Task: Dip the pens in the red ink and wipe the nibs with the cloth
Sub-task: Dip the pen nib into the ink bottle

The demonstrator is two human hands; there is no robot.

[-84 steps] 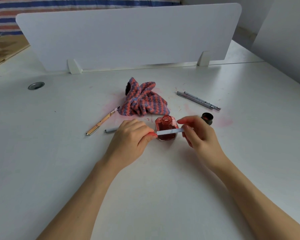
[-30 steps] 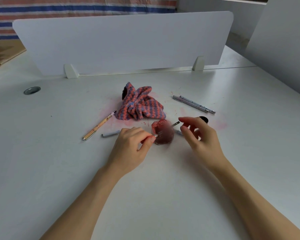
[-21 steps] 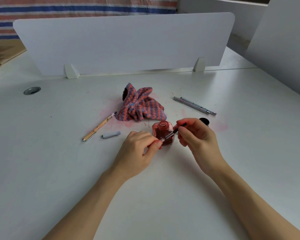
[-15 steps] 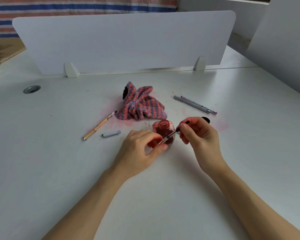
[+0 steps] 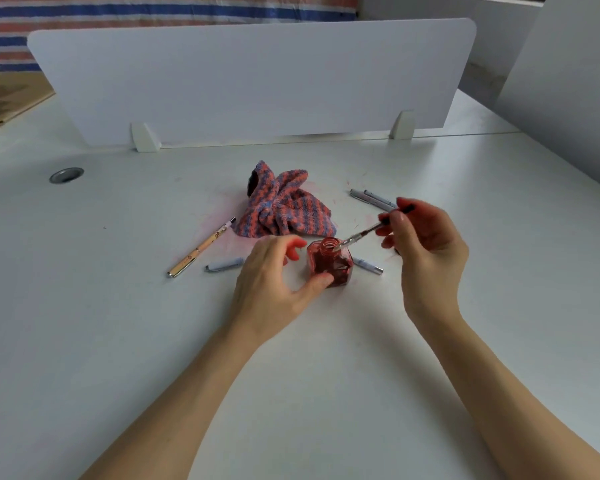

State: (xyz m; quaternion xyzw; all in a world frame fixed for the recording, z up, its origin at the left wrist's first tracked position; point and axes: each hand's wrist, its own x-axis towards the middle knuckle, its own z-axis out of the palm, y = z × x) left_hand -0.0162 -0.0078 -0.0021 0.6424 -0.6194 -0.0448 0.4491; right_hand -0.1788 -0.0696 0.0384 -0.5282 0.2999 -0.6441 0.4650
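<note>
**Nib now at the ink mouth**

A moment ago both hands were bunched over the bottle w/ the pen lying flat between them. Now the left hand has let go of the pen and dropped to the bottle: thumb on the near face, fingers curled round the far-left side, steadying it on the desk. The right hand has lifted and tilted the pen so it slants down-left, tip at the bottle's open mouth. Right fingers pinch the pen's upper end, clamped on it. Looks like the dip step is underway for this pen; wipe not yet done. Can't tell if the tip is actually in the ink.

Pen: thin, clear/silvery stem w/ a dark top end, prob. the inner part of a pen; its pale barrel lies just right of the bottle, pale cap to the left.

Bottle: faceted glass, red inside, no lid, upright, mid-desk.

Cloth: striped red/blue, crumpled, just behind the bottle, pink smears on the desk round it.

Other pens: tan one far left; two grey ones behind the right hand. Fingertips on both hands stained red.
</note>
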